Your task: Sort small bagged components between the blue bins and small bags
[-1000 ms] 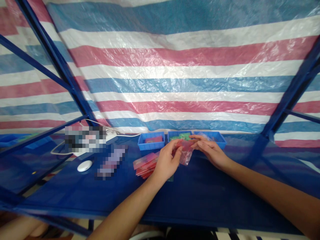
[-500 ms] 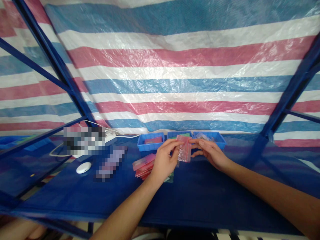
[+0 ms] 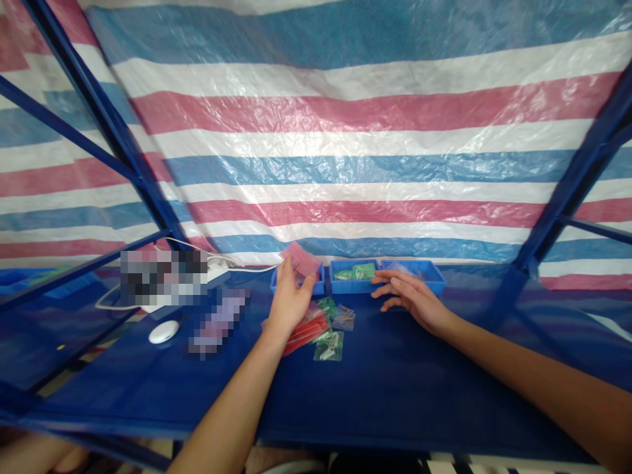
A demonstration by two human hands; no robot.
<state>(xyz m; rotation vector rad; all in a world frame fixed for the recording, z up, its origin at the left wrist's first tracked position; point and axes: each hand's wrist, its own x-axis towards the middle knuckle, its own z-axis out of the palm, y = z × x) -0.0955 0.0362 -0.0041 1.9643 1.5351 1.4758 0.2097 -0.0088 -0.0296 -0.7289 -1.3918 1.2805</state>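
On the blue table (image 3: 419, 388), a white oval object (image 3: 164, 332) lay toward the left, with a pixelated long item (image 3: 220, 322) just beside it. Next came the left hand (image 3: 291, 299), its thumb and fingers closed on a pink bag (image 3: 302, 259), which it held up over the left blue bin (image 3: 320, 288). Below that hand, partly covered by its wrist, red packets (image 3: 306, 334) lay in an overlapping pile, and against their right side were a green-tinted bag (image 3: 329, 347) with pale pieces inside and a small clear bag (image 3: 344, 317). Behind these stood the middle blue bin (image 3: 353, 287), holding green packets (image 3: 364, 270). The right hand (image 3: 407, 295) was empty, fingers loosely spread and half curled; whether its fingertips touched that bin was hard to tell. Partly behind it sat the right blue bin (image 3: 435, 283), with clear bags (image 3: 399, 268) in it.
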